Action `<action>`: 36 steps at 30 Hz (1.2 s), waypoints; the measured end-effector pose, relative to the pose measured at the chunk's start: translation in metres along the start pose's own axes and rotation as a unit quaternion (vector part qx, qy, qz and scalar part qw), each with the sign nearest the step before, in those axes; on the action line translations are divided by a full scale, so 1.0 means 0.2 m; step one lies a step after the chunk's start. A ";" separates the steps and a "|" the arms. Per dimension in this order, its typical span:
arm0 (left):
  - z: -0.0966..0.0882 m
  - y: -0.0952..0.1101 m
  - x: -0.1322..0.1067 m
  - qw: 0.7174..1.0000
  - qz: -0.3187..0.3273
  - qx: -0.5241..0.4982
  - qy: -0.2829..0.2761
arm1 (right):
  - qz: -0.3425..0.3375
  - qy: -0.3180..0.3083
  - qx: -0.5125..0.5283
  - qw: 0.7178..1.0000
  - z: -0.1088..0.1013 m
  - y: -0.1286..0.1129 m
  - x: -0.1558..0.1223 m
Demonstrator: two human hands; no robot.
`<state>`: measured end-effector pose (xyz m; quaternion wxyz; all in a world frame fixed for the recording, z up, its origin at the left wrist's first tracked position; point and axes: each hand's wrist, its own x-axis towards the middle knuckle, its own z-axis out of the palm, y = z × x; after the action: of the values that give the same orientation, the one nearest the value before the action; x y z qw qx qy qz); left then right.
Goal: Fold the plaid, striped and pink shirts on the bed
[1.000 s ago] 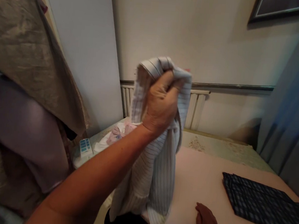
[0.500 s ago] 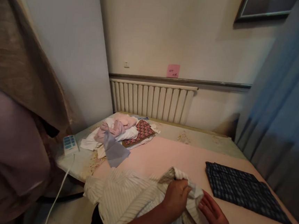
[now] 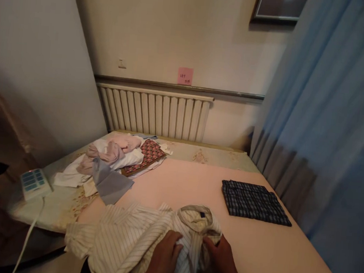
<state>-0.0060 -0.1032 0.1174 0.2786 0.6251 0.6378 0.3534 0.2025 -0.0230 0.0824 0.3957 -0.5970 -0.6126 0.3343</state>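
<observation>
A cream striped shirt (image 3: 122, 237) lies bunched along the near edge of the bed, its collar (image 3: 195, 218) turned up in a loop and a dark label showing inside. Just below the collar, my left hand (image 3: 165, 254) is closed on the shirt front. My right hand (image 3: 222, 255) pinches the cloth at the right side of the collar, thumb toward the front opening. Part of the fingers of both hands is hidden by fabric.
A folded dark checked cloth (image 3: 255, 202) lies on the right, near a blue curtain (image 3: 323, 123). At back left is a pile of clothes (image 3: 113, 151), with a power strip (image 3: 34, 183) and its cord beside it. A radiator (image 3: 155, 113) stands behind the bed (image 3: 191, 180).
The view has swung right. My left hand has lowered from the raised collar to the shirt front, and my right hand has closed on the collar's side. The collar now lies more open.
</observation>
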 end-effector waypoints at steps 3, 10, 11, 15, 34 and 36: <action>0.01 -0.14 -0.10 0.999 -0.019 0.033 0.020 | 0.038 0.033 0.046 0.998 -0.02 -0.01 0.01; 0.09 -0.34 -0.20 0.991 -0.029 0.088 0.092 | 0.089 0.026 0.129 0.987 -0.05 0.08 0.02; 0.09 -0.36 -0.20 0.989 -0.017 0.100 0.109 | 0.092 0.027 0.144 0.985 -0.05 0.09 0.02; 0.09 -0.40 -0.17 0.974 0.023 0.125 0.186 | 0.096 0.020 0.218 0.971 -0.06 0.11 0.01; 0.01 -0.41 0.05 0.991 -0.121 0.035 0.036 | 0.092 0.005 0.238 0.967 -0.06 0.16 0.00; 0.00 -0.39 0.06 0.992 -0.116 0.041 0.026 | 0.096 0.029 0.185 0.978 -0.05 0.19 0.00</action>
<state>-0.0527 -0.0879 0.0566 0.2752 0.5488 0.7267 0.3083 0.2293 -0.0208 0.0525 0.4831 -0.5788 -0.4684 0.4607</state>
